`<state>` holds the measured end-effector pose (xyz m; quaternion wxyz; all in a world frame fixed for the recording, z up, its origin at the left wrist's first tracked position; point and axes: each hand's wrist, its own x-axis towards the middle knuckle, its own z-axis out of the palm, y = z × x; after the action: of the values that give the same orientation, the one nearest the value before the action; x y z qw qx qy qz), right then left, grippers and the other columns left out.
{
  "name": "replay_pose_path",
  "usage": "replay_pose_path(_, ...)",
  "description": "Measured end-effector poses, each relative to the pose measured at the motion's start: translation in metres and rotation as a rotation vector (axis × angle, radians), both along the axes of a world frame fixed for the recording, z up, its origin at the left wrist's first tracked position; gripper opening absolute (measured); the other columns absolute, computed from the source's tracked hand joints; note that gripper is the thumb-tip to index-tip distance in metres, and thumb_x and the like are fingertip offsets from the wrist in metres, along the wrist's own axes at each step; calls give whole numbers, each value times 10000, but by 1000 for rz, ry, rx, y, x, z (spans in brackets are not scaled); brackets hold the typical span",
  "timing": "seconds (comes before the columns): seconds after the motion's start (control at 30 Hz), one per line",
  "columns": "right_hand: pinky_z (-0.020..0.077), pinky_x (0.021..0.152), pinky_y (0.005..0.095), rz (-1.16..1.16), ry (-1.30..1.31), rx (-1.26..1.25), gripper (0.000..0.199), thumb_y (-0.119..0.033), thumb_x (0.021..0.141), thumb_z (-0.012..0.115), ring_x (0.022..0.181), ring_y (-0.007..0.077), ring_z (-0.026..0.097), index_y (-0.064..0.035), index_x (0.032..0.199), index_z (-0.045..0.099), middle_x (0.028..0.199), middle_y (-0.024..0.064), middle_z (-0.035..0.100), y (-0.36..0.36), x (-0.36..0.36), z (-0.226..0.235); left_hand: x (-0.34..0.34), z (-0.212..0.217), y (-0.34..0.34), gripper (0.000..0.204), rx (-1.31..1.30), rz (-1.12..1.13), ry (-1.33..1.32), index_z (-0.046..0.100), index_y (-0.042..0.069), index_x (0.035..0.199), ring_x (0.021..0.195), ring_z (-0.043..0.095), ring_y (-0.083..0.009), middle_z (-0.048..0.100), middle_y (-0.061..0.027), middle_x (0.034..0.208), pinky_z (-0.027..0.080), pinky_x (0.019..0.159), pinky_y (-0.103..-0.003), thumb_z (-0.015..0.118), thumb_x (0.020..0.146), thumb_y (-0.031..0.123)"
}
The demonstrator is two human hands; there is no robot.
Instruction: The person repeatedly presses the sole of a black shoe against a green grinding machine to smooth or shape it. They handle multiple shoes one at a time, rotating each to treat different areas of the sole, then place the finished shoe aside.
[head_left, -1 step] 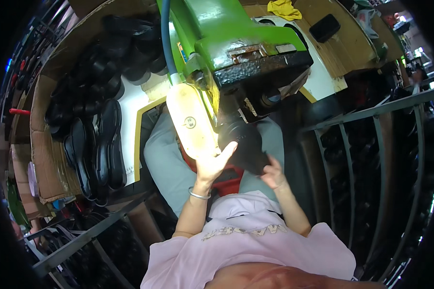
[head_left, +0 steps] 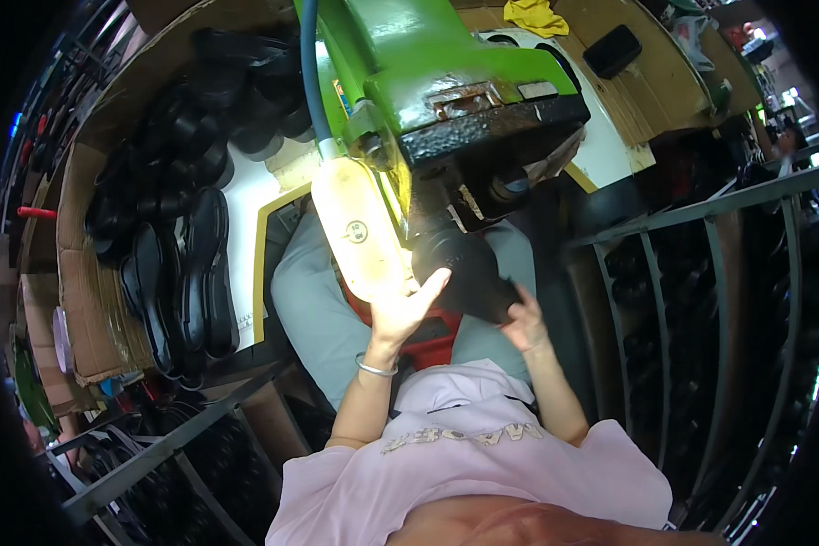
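A black shoe sole (head_left: 469, 273) is between my two hands, below the dark head of a green machine (head_left: 464, 73). My left hand (head_left: 405, 308) grips its left edge, thumb up along it and the other fingers hidden behind. At the sole's lower right end, my right hand (head_left: 526, 324) holds it with bent fingers, slightly blurred. A bright, pale yellow oblong lamp (head_left: 359, 223) hangs just beside my left hand. Whether the sole touches the machine's working part is too dark to tell.
Several black soles (head_left: 207, 273) lie on the white table (head_left: 250, 209) at left, inside a cardboard surround (head_left: 96, 300). A black phone-like object (head_left: 612, 51) and a yellow cloth (head_left: 537, 16) are at the back right. Metal racks (head_left: 719, 205) holding dark items flank me.
My right hand has shifted slightly right and up, and the sole's lower end has swung with it. My left hand stays almost in place.
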<state>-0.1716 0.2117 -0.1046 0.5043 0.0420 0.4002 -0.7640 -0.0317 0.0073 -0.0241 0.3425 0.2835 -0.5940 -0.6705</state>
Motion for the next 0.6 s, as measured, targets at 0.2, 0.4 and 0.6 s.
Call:
replay_pose_path(0.2,366,337,190,-223,345,103,539,-83,769,668,670,146,621,-57,1266,461,1012,101,610,-17,-81,62,-19,29,1,260,88,-51,143,577,-19,950,790,608,-104,641,-81,924,518,710,-231,729,755,-102)
replay_pose_path(0.4,318,312,168,-141,610,72,529,-101,774,706,558,91,588,4,1241,481,911,101,627,-68,-116,115,-14,-9,-10,251,-228,157,-48,612,-30,985,804,613,-106,655,-68,926,511,726,-232,743,770,-44)
replay_pose_path(0.6,316,327,153,33,645,-2,495,-43,719,753,596,38,554,-17,1164,536,948,49,599,-106,-102,134,21,-1,-23,341,117,177,228,609,-27,1039,826,634,-140,652,-82,977,532,761,-259,746,733,-90)
